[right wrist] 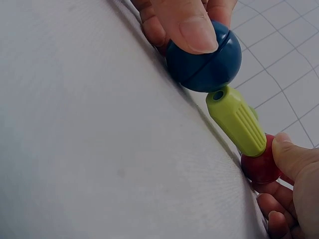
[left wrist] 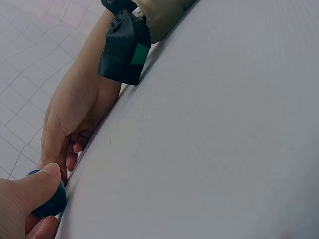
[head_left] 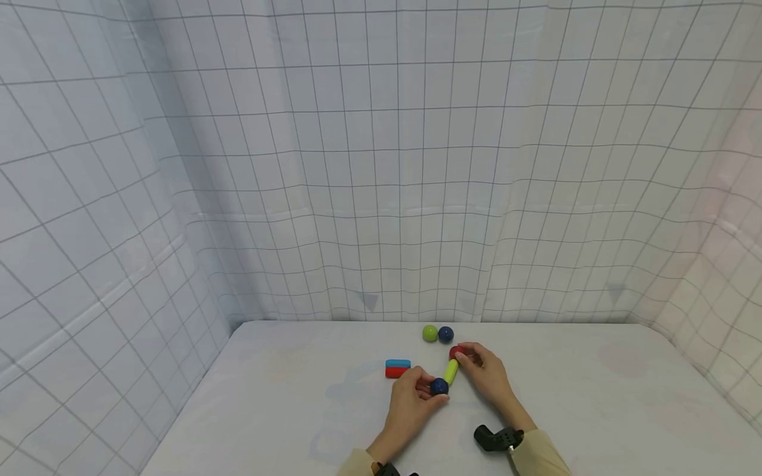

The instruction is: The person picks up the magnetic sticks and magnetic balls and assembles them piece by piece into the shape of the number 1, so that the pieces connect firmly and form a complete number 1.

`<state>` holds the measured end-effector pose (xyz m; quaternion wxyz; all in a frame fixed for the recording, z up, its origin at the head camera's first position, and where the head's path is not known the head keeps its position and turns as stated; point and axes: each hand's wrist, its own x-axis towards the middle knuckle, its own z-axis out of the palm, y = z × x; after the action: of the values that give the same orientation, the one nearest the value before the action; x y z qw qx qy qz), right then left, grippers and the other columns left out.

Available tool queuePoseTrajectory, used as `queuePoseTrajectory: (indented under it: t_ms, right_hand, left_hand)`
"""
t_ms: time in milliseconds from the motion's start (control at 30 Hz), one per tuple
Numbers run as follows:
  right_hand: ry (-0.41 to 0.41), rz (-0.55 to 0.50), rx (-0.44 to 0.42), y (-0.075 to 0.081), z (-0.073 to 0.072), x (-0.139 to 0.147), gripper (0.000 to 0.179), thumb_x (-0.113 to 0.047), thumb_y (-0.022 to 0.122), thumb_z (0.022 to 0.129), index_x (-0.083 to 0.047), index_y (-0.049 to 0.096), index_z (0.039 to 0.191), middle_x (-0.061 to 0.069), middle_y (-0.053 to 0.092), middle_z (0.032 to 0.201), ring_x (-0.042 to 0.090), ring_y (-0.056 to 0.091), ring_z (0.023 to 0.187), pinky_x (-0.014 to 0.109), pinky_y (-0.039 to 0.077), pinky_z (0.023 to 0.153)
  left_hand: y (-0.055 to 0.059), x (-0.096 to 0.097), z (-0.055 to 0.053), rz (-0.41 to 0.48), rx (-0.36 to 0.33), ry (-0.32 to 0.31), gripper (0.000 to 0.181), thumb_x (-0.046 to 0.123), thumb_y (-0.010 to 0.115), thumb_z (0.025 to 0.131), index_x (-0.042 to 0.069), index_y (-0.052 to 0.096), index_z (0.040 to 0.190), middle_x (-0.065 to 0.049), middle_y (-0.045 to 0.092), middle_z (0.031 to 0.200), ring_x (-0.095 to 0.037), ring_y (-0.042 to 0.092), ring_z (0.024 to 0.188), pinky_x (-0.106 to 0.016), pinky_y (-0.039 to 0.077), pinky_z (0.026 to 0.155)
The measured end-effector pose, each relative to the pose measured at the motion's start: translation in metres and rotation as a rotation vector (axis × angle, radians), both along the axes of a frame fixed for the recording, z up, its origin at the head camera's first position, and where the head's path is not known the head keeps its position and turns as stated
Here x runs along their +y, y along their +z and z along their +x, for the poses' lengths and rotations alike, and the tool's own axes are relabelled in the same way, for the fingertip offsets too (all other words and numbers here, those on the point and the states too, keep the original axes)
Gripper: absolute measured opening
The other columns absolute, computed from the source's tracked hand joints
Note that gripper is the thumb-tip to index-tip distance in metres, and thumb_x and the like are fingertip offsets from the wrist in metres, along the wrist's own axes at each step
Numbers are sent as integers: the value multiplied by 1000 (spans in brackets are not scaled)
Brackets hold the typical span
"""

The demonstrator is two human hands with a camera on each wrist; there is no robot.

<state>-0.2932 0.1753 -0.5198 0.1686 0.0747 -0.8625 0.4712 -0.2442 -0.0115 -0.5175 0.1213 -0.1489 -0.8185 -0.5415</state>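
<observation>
Left hand cropped, wrist views

The held blue ball looks like smooth, glossy plastic; the yellow-green rod, ribbed plastic with a softer sheen. The table is matt, the upper frame's backdrop rumpled cloth.

Grid lines all round: the far wall is pale, creased cloth, its dark lines going wavy low down, with a grey triangular patch showing there! Over on the left, a bluish gridded wall; on the right, a warmer, pinkish one. Below, the broad white table sits under soft light.
</observation>
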Motion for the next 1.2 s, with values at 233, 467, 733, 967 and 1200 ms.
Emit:
queuePoseTrajectory:
  t_ms: [233, 467, 733, 967, 1200]
  right_hand:
    - [-1, 7, -8, -1, -1, 1, 25, -22, 68, 90, -7, 67, 110, 2, 65, 92, 16, 57, 82, 33, 45, 72]
    - [0, 10, -11, -2, -1, 1, 25, -21, 67, 90, -7, 66, 110, 3, 65, 92, 17, 57, 82, 32, 46, 71]
    - [4, 10, -17, -1, -1, 1, 30, -27, 66, 91, -6, 65, 112, 2, 64, 92, 15, 56, 79, 31, 45, 69]
    - [11, 5, -15, 0, -1, 2, 30, -26, 66, 91, -6, 65, 113, 3, 64, 92, 16, 56, 81, 32, 45, 71]
    - [12, 17, -17, -1, -1, 2, 30, -26, 66, 91, -5, 65, 113, 2, 64, 91, 16, 56, 80, 31, 45, 70]
  left_hand:
    - [0, 0, -1, -12, -6, 2, 33, 13, 87, 67, 11, 60, 87, 5, 58, 84, -4, 57, 69, -18, 50, 60]
    - [-1, 0, -1, -15, -5, -2, 33, 14, 87, 67, 11, 60, 87, 6, 57, 83, -3, 56, 69, -18, 50, 60]
    - [-1, 1, -1, -19, -4, -7, 34, 13, 87, 67, 11, 59, 86, 6, 57, 83, -3, 56, 69, -18, 50, 60]
    - [2, 3, 0, -9, -13, -8, 34, 10, 87, 66, 11, 60, 86, 5, 58, 84, -3, 57, 69, -18, 50, 60]
    - [3, 3, 2, 5, -1, -11, 34, 8, 87, 65, 9, 60, 86, 4, 59, 83, -5, 58, 68, -19, 50, 59]
